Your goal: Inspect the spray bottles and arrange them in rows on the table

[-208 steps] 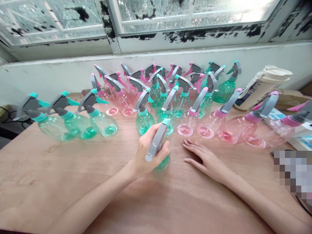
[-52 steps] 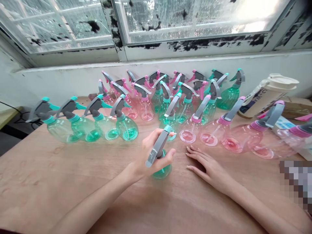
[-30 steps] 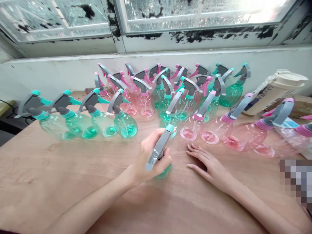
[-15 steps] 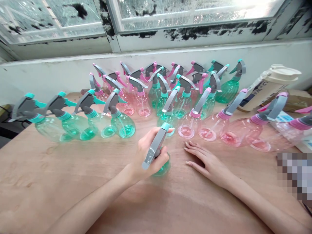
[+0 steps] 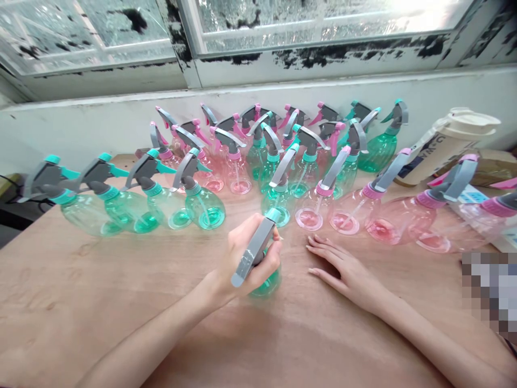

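My left hand is wrapped round the grey trigger head of a green spray bottle. Its nozzle points away from me, and my fingers hide part of the neck and trigger. My right hand lies flat on the wooden table with its fingers spread, touching no bottle. Just beyond the held bottle stands another green spray bottle. A pink spray bottle begins a row running to the right. On the left, several green spray bottles stand in a row, the nearest to my hand being one with green liquid.
Several more pink and green spray bottles crowd together at the back by the wall, among them a pink bottle and a green bottle. A cream tumbler leans at the right, near a cardboard box. Windows rise behind the wall.
A green bottle from the middle row now stands at the right end of the left row, and my left hand holds a green bottle at the front. My right hand has stayed in place.
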Tool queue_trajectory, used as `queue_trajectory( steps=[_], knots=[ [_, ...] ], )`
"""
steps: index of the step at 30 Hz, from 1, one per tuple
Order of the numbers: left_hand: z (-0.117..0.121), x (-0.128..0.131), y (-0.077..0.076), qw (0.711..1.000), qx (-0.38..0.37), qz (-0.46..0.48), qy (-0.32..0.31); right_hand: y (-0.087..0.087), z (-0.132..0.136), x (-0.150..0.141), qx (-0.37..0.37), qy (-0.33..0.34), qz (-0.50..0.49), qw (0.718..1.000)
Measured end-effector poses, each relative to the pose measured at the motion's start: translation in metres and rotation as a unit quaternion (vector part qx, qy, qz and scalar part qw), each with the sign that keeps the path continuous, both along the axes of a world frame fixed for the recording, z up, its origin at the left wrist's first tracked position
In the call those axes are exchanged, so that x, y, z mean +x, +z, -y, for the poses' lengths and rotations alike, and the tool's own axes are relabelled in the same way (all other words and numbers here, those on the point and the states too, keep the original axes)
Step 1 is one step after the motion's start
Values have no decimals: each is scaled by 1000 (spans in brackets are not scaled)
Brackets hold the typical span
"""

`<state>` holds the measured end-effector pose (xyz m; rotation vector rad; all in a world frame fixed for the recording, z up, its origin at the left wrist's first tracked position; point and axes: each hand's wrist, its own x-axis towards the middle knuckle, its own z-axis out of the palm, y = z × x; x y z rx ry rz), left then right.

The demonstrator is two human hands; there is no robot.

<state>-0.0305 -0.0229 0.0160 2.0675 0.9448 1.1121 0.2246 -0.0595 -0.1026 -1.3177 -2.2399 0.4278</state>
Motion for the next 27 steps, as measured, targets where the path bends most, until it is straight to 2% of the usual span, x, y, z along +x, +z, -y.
queue_trajectory(
  steps=[4, 11, 16, 27],
  knots=[
    [0, -1, -3, 1000, 14, -12, -14, 1, 0, 0, -2, -1, 1, 1000],
    [0, -4, -17, 999, 52, -3, -2, 0, 0, 0, -2, -2, 0, 1000],
    [3, -3, -15, 1000, 23, 1, 5, 1, 0, 0, -7, -2, 6, 1000],
    [2, -5, -23, 999, 29, 31, -2, 0, 0, 0, -1, 0, -1, 1000]
  ],
)
